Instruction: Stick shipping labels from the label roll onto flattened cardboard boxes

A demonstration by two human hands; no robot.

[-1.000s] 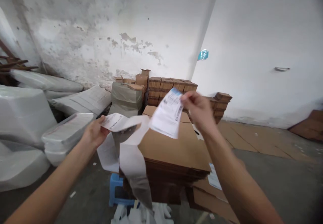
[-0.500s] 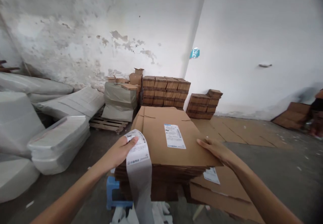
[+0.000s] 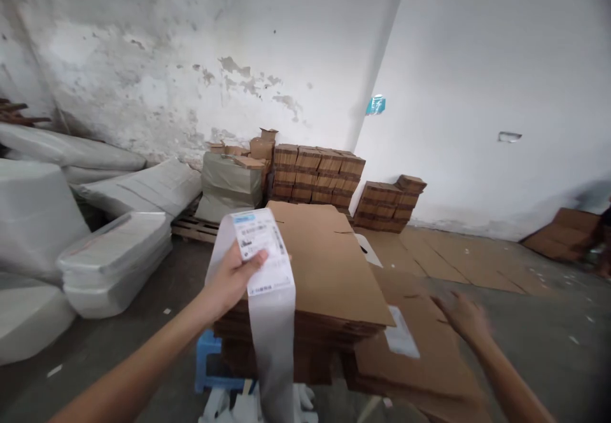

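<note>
a: where's the label strip [image 3: 273, 340]?

b: at the front left of the stack [image 3: 329, 264]; it loops over the left hand [image 3: 229, 283], and its tail hangs down past the stack's front edge

a: how is that hand set?

b: closed on the strip, thumb pressed on the printed face of the top label [image 3: 268, 238], which has a blue patch at its far end and barcodes

a: and the right hand [image 3: 465, 318]?

b: open, fingers apart and blurred, to the right of the stack, above the carton [image 3: 415, 372]; i can't tell whether it touches the cardboard

a: what does that carton bear?

b: a white sticker [image 3: 403, 334], just beside the stack's near right corner; the carton lies flat, lower than the stack's top

a: what's low down by the stack?

b: a blue stool [image 3: 202, 366] at its front left, and some white stuff [image 3: 245, 408] in front, too cut off to name

a: and farther out?

b: bundled boxes [image 3: 315, 172] behind the stack, a lower pile [image 3: 386, 207] behind it to the right, wrapped packs [image 3: 114, 257] well to its left, and cardboard sheets [image 3: 458, 261] on the floor beyond its right side
</note>
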